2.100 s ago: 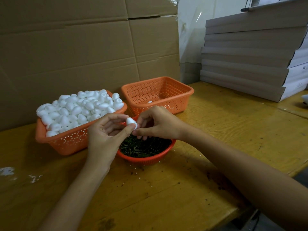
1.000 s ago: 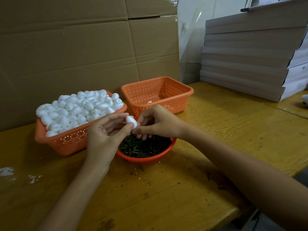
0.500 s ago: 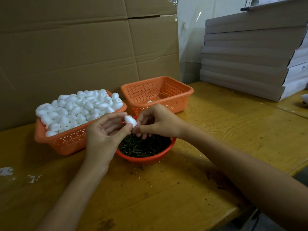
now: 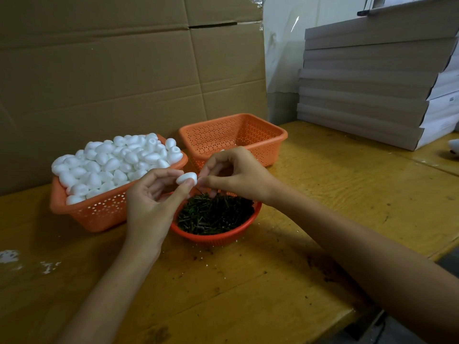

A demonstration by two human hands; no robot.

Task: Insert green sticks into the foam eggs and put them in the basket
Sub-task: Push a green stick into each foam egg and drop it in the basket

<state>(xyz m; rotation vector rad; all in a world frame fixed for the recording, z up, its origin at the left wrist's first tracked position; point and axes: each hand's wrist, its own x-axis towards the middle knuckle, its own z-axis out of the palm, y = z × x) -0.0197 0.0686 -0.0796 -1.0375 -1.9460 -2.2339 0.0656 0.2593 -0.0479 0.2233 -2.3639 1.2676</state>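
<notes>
fingers of the left hand (image 4: pixel 149 207) are curling round one white foam egg (image 4: pixel 186 178). thumb and forefinger are pinching it and the palm is facing up. the egg is being held in the air, lying sideways, over the back rim of the bowl.

right hand (image 4: pixel 236 177) is hovering just beside it. its thumb and forefinger are pinching narrow, with the tips touching the egg's right end. the remaining fingers are curling loosely downward. whether a stick is sitting between those tips: cannot tell, too small.

both forearms are reaching in over the yellow wooden table (image 4: pixel 323 194). white crumbs (image 4: pixel 10 256) are lying on it at far left.

red round bowl (image 4: pixel 218 238) is sitting directly under the hands, holding a heap of dark green sticks (image 4: pixel 213 214).

left of the bowl, an orange perforated basket (image 4: pixel 99 214) is sitting heaped above its rim with loose foam eggs (image 4: pixel 111 160).

behind the right hand, a second orange basket (image 4: pixel 273 140) is standing, and most of its inside is showing bare.

brown cardboard (image 4: pixel 124 70) is standing behind both baskets. a stack of flat grey boards (image 4: pixel 372 83) is resting at the far right of the table.
</notes>
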